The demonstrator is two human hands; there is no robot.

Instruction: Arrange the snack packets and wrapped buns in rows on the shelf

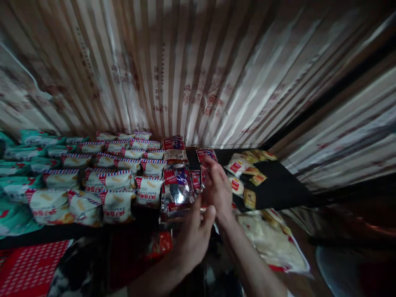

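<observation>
Both my hands reach forward over a dark shelf (pixel 278 185) of packaged snacks. My right hand (pixel 218 187) is curled around a small red-and-silver packet (pixel 198 180) at the right end of a row of shiny foil packets (pixel 176 187). My left hand (pixel 194 235) is just below it, fingers bent and close together, near the lower edge of the foil packets; whether it holds anything is hidden.
Rows of white packets with red-and-blue striped edges (pixel 117 177) fill the shelf's middle, teal packets (pixel 18 173) lie at the left. Small yellow and white sachets (pixel 247 169) are scattered at the right. A large clear bag (pixel 272 243) lies below them. Striped sheeting (pixel 185 70) hangs behind.
</observation>
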